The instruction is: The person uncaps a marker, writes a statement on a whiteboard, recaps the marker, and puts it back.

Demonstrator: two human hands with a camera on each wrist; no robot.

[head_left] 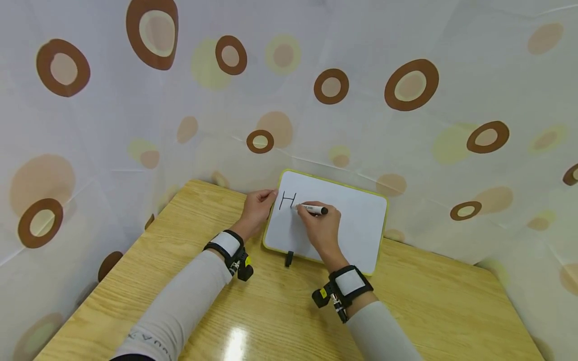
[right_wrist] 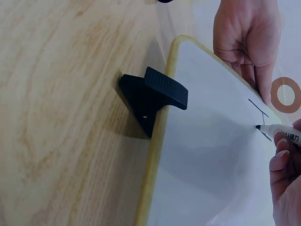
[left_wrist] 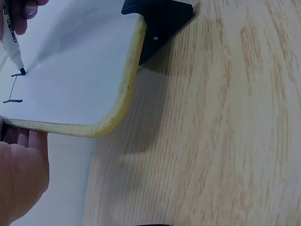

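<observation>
A whiteboard [head_left: 352, 215] with a yellow frame leans back on the wooden table, a black letter H [head_left: 287, 200] written near its upper left. My right hand [head_left: 322, 228] pinches a white marker [head_left: 311, 209] with a black end. In the left wrist view, the black tip of the marker [left_wrist: 11, 42] is at the end of one stroke of the H. At the board's left edge, my left hand [head_left: 258, 208] grips the frame, with its fingers partly hidden behind the board in the left wrist view.
A black stand clip [right_wrist: 155, 94] holds the board's lower edge on the wooden table [head_left: 262, 311]. Behind the board hangs a pale cloth [head_left: 293, 100] patterned with brown rings and spots. Both wrists wear strapped cameras.
</observation>
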